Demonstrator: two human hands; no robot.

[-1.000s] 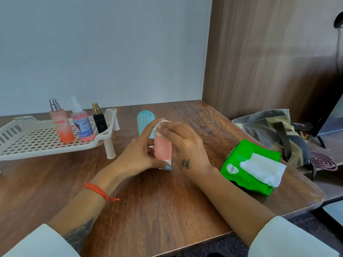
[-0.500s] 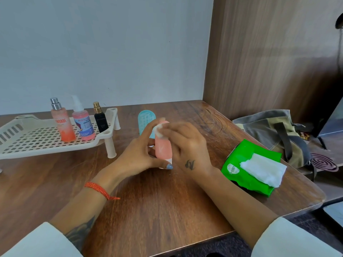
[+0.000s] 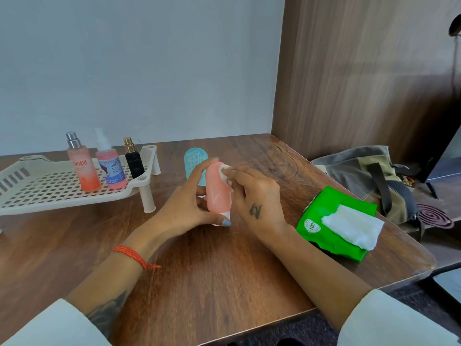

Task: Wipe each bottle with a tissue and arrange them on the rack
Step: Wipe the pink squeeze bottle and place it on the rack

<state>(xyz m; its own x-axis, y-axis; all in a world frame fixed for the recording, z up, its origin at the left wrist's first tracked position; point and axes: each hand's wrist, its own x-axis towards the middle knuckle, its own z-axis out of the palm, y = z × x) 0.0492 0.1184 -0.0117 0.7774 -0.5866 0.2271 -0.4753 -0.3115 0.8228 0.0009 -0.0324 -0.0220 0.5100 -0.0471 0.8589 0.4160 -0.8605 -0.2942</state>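
Observation:
My left hand (image 3: 185, 204) grips a pink bottle (image 3: 219, 193) with a white cap, held upside down over the table's middle. My right hand (image 3: 254, 196) pinches a small white tissue (image 3: 224, 172) against the bottle's upper right side. Behind the hands stands a light blue bottle (image 3: 193, 159), partly hidden. The cream perforated rack (image 3: 50, 191) sits at the left. On its right end stand an orange spray bottle (image 3: 83, 171), a pink spray bottle with a blue label (image 3: 109, 168) and a small black bottle with a gold cap (image 3: 133, 161).
A green tissue pack (image 3: 331, 221) with a white tissue sticking out lies at the table's right edge. Beyond it a grey and olive bag (image 3: 369, 176) rests on a lower surface beside a mosquito coil (image 3: 434, 216). A wood panel wall rises at the right.
The tissue in my right hand has slid from the bottle's top round to its upper right side, uncovering more of the pink body. My left hand keeps its grip.

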